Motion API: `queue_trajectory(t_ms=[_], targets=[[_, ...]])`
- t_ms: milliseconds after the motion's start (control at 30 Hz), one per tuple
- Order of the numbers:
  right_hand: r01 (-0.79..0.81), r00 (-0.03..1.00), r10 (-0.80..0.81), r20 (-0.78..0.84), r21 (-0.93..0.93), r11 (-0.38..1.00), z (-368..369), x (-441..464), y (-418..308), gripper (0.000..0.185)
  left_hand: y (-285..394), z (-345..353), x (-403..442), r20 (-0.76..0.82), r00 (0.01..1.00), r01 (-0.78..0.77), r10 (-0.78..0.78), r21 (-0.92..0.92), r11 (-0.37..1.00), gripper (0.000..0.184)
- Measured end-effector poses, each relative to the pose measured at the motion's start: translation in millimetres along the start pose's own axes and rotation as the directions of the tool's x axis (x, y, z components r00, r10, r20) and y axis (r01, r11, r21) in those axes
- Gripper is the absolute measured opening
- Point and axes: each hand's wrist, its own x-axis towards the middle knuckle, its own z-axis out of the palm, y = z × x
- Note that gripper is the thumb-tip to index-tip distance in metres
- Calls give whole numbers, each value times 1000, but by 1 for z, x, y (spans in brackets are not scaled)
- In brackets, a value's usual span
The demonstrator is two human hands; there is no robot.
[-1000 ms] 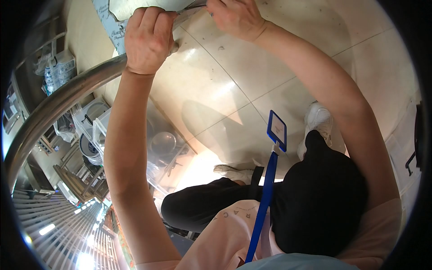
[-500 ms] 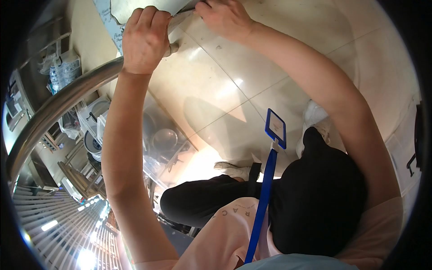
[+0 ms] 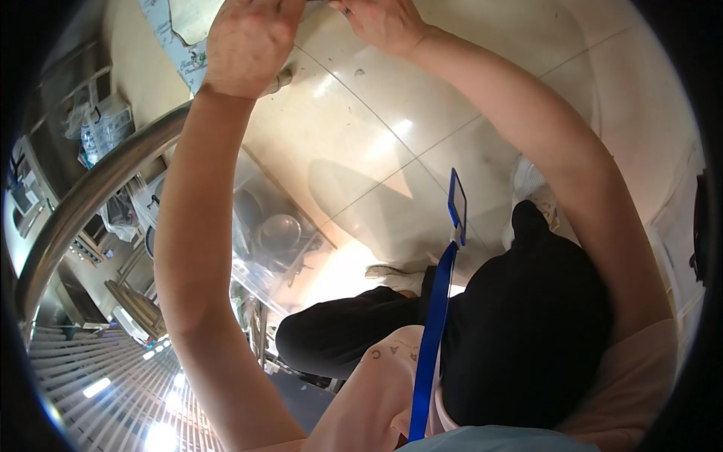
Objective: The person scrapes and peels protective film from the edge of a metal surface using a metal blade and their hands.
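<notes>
At the top edge, my left hand (image 3: 252, 49) is closed with its back toward me, above the end of a curved metal tube (image 3: 113, 162). My right hand (image 3: 388, 26) is closed too, a short gap to the right. Between the two hands only a sliver of a thin dark-edged thing (image 3: 320, 1) shows; the rest is cut off by the frame, and I cannot make out its kind. Beside my left hand lies a pale blue printed sheet (image 3: 177, 56) with a shiny light panel (image 3: 188, 21) on it.
Below is a tiled floor (image 3: 361, 135). A badge (image 3: 458, 203) hangs from a blue lanyard (image 3: 433, 339) in front of my black-trousered legs (image 3: 527, 324). To the left are a clear plastic bin (image 3: 260, 226), bagged bottles (image 3: 90, 139) and shelving.
Both hands have shifted upward, partly out of the frame, and the thin pale piece between them is now mostly hidden. The badge has swung edge-on.
</notes>
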Motion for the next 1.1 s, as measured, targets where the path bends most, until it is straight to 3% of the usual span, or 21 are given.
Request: queue_trajectory(t_ms=[267, 367, 467, 567, 600, 700, 733, 833, 900, 933, 1100], targets=[[151, 988, -146, -53, 131, 980, -2, 8, 16, 10, -6, 0, 5, 7, 1000, 23, -23, -82, 996, 4], [104, 995, -104, -8, 97, 990, 2, 7, 16, 8, -13, 14, -6, -24, 998, 57, -60, -98, 994, 7], [220, 975, -222, 25, 78, 972, 27, 3, 6, 6, -17, 24, -43, -48, 991, 120, -124, -78, 990, 8], [76, 963, -109, 246, 138, 987, 37, 1, -21, 14, -15, 27, -73, -60, 979, 191, -193, -44, 981, 7], [173, 983, -178, 42, 97, 980, 44, 0, -30, 6, -16, 27, -78, -66, 973, 220, -222, -34, 975, 7], [107, 986, -109, 130, 19, 994, 45, -5, -40, 8, -15, 21, -85, -66, 982, 176, -178, -34, 984, 8], [59, 985, -72, 154, 88, 994, 41, -3, -39, 18, -16, 15, -79, -101, 983, 151, -150, -1, 989, 8], [40, 997, -30, -69, 149, 988, 22, -1, -25, 3, -24, 12, -46, -185, 982, 46, -46, -7, 999, 9], [13, 996, -3, -92, 108, 994, 6, 0, -9, 3, -8, 2, -16, -143, 988, 49, -58, -68, 997, 12], [-3, 994, 12, -105, 88, 996, 2, 0, -3, 2, -11, 0, -6, -130, 992, -25, 11, -101, 995, 2], [-26, 996, 34, -77, 100, 995, 3, 1, 2, 2, -14, 11, 0, -124, 992, -9, -13, -169, 986, 4]])
